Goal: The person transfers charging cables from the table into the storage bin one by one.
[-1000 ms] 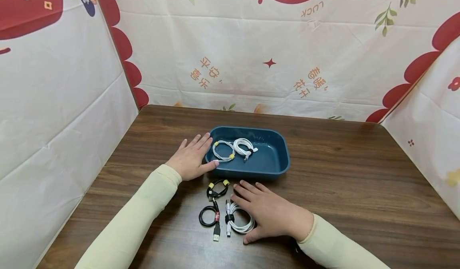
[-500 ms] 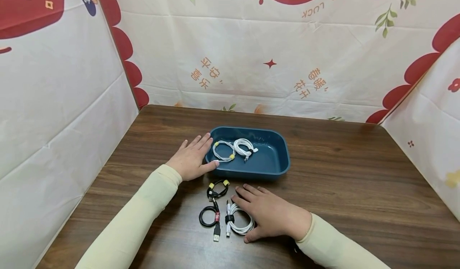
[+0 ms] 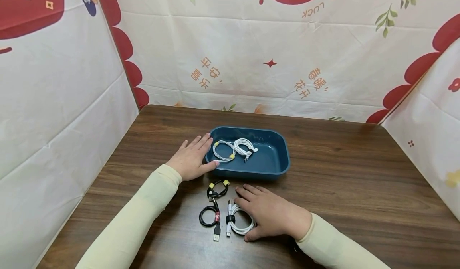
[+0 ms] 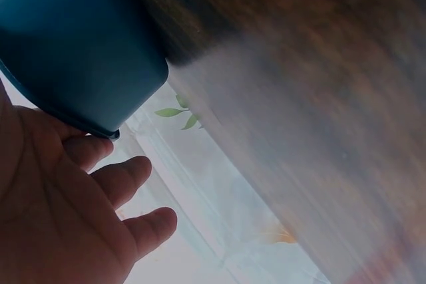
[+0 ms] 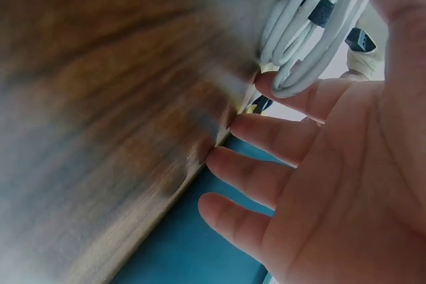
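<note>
In the head view, my left hand (image 3: 191, 156) rests at the left end of the blue plastic bin (image 3: 278, 174), fingers spread along its rim and thumb over the near corner. Inside the bin lie a white cable coil with yellow ties (image 3: 224, 158) and another white coil with a black tie (image 3: 243, 146). My right hand (image 3: 271, 214) lies low over the table, its index finger and thumb at the right side of a white cable coil (image 3: 247, 230). In the right wrist view this coil (image 5: 293, 38) sits between thumb and index finger, with the fingers extended.
Left of the white coil on the table (image 3: 345, 173) are two black cables: one (image 3: 223, 192) with yellow ties close to the bin, and one USB cable (image 3: 204, 221) with a red tag below it. Printed white cloth (image 3: 240, 77) hangs around the table.
My right hand has drawn slightly back toward the near white coil, and the coil has shifted a little to the right. My left hand and the bin stay in place.
</note>
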The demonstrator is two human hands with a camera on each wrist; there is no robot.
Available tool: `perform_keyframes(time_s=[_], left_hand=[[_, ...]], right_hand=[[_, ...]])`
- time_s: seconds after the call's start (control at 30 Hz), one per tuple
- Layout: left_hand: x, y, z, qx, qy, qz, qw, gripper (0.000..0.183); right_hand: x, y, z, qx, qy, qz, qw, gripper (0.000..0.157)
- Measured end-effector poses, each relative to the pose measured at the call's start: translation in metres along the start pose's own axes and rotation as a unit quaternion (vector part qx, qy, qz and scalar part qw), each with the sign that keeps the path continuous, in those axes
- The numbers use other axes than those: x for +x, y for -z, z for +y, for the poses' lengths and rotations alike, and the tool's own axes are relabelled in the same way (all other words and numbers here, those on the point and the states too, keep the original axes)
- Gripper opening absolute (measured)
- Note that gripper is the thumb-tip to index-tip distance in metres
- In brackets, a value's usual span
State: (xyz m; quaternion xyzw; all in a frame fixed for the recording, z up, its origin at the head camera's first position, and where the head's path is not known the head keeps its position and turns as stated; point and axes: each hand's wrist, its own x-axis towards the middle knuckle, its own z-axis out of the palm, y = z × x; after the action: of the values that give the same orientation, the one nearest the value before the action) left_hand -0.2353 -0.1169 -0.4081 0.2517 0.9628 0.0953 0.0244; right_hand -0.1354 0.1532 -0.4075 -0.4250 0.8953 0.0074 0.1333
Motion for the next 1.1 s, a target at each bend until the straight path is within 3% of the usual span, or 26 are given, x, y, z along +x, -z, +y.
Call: perform_keyframes(time_s=[0.53,0.83,1.1], left_hand=[[-0.001,0.001,0.0,-0.005,0.002,-0.001,1.0,0.086],[-0.001,0.001,0.001,-0.005,0.001,-0.004,1.0,0.086],[0.0,0.001,0.001,0.0,0.002,-0.007,1.0,0.086]], right_hand=[[-0.001,-0.001,0.002,-0.005,0.026,0.028,0.999,0.085],[-0.005,0.011,0.004,-0.015,0.028,0.064,0.997,0.083],[-0.009,0.023,0.006,0.009,0.007,0.058,0.998,0.085]])
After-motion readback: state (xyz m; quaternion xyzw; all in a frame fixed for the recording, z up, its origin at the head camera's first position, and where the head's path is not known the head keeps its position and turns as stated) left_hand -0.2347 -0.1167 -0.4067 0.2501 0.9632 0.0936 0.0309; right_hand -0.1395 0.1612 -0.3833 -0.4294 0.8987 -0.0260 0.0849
